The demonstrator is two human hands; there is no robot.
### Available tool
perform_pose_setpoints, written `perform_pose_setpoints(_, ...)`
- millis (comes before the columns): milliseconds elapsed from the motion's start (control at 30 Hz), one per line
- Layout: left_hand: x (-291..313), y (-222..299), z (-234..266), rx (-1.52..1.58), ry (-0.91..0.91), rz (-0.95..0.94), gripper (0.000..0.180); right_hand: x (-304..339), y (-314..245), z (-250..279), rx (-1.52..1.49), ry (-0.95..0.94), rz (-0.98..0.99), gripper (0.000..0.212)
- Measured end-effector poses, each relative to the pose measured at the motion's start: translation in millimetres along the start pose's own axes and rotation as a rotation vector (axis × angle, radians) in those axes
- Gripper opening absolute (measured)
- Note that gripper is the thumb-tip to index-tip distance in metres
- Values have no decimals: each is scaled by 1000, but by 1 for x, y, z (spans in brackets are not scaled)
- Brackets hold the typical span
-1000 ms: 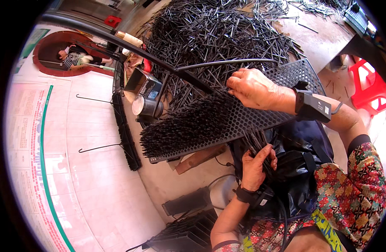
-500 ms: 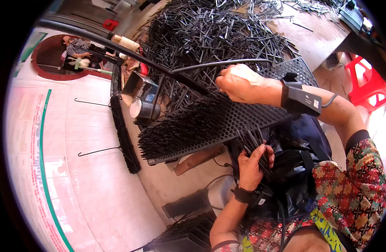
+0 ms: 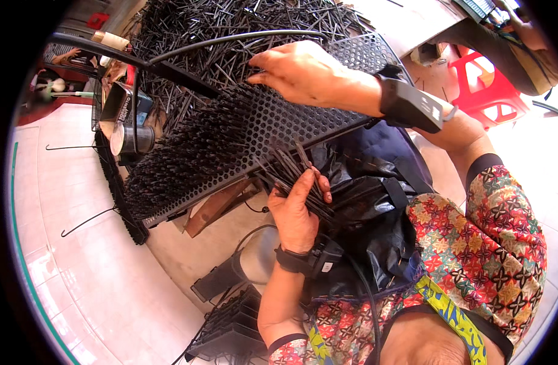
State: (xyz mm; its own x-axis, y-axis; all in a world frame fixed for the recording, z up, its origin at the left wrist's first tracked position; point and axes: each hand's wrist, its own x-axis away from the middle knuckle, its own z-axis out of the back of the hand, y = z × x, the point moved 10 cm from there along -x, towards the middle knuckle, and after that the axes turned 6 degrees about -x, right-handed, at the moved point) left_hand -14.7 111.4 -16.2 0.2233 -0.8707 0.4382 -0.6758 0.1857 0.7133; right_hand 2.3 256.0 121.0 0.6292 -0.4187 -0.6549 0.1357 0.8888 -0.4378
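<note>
A bundle of thin black sticks (image 3: pixel 285 170) is wrapped in my left hand (image 3: pixel 297 213), just off the near edge of a black perforated board (image 3: pixel 285 125). The board's left part is packed with upright black sticks (image 3: pixel 188 146), while rows of holes show bare on its right part. Above the board my right hand (image 3: pixel 309 73) reaches in from the right, its thumb and fingertips apart at the border of the standing sticks. I see nothing between those fingers. A black frame bar (image 3: pixel 194 82) slants down close to the fingertips.
Behind the board lies a large heap of loose black sticks (image 3: pixel 224 27). A metal can (image 3: pixel 132 139) and a box (image 3: pixel 126 104) stand left of it. A red stool (image 3: pixel 489 88) is at the right, with another person's arm (image 3: pixel 528 27) at upper right. Dark plastic sheeting (image 3: pixel 364 194) covers my lap.
The view has shifted, so the scene sits farther left. My right hand's fingers, bunched together before, are now apart. The left hand still grips its bundle.
</note>
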Motion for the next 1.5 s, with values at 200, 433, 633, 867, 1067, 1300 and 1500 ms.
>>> perform_pose_setpoints(200, 0, 8, 2, -18, 17, -52, 11, 65, -1, -19, -597, -385, -709, 31)
perform_pose_setpoints(433, 0, 16, -7, -90, -36, -123, 23, 89, -12, -38, -821, -436, -861, 25)
perform_pose_setpoints(633, -1, 4, -3, -115, -40, -32, 15, 84, 8, -13, -898, -180, -926, 14)
perform_pose_setpoints(867, -4, -4, -5, -33, -55, 44, 15, 43, 57, 38, -757, 284, -626, 13)
perform_pose_setpoints(1067, -6, -10, 1, -46, -8, 76, 17, 37, 64, 32, -644, 328, -461, 16)
perform_pose_setpoints(1300, -5, -11, 1, -26, -7, 93, 16, 29, 59, 36, -646, 326, -402, 15)
perform_pose_setpoints(1500, -2, -17, -3, 10, -58, 169, 16, 25, 51, 24, -392, 168, -304, 16)
